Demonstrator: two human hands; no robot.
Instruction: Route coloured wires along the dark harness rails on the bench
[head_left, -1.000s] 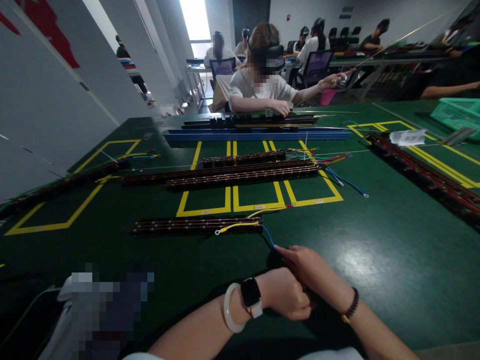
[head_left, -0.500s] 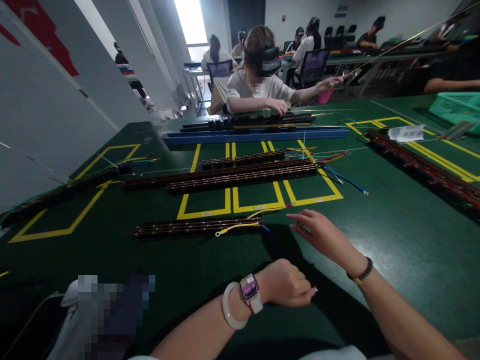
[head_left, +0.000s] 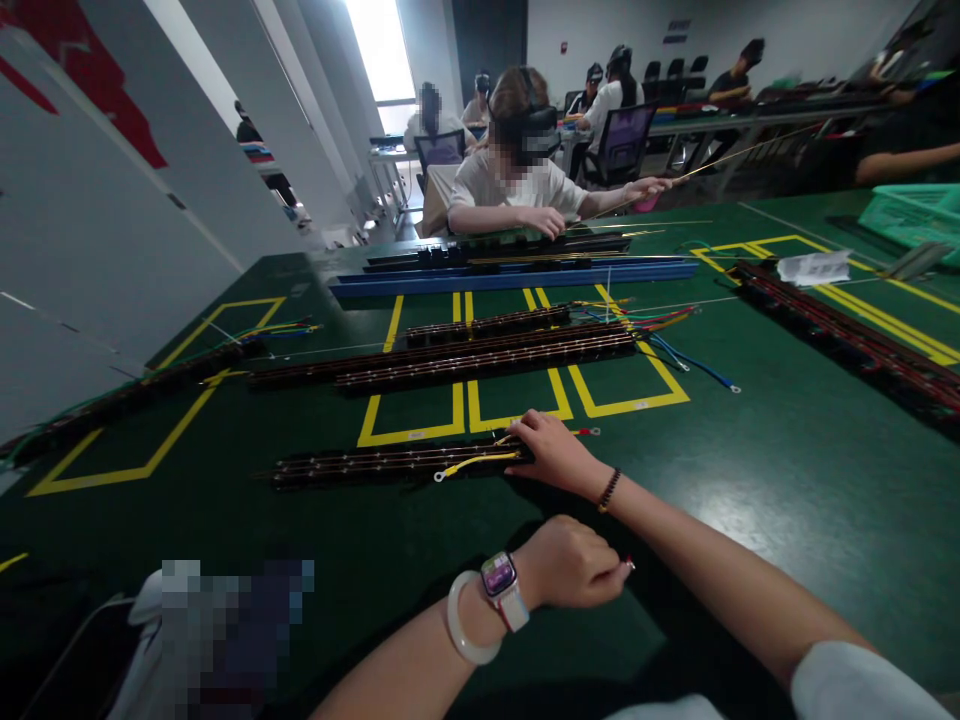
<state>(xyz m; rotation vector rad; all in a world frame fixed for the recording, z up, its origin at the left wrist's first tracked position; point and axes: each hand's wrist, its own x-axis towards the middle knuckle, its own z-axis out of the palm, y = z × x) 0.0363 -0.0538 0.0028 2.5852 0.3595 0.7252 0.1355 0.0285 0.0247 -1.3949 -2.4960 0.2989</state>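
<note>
So our right hand (head_left: 559, 455) has shifted left from where it hung half a second ago, and now it's on the right end of the near bundle (head_left: 390, 464). The thumb is on the near side and the fingertips on the far side, but we can't tell if they're really pinching. Our left hand (head_left: 570, 565) hasn't gone anywhere: curled into a loose fist just in front of us, with a tiny red-and-silver bit (head_left: 629, 566) at the fingertips, too small to make out. Can't see what's inside the fist, if anything.

A yellow wire (head_left: 472, 463) with a ring end lies along the bundle, and a red sleeve (head_left: 585, 432) with another ring pokes out past our right hand. The bundle lies flat on the green table (head_left: 750, 540), nearer us than the yellow tape (head_left: 517, 423) boxes.

Further out, more bundles (head_left: 487, 362) lie across the tape, with coloured wires (head_left: 675, 345) off their right ends. Past those are the blue rails (head_left: 517, 280), then a co-worker (head_left: 517, 190) in a headset holding a thin gold rod (head_left: 720, 160).
</note>
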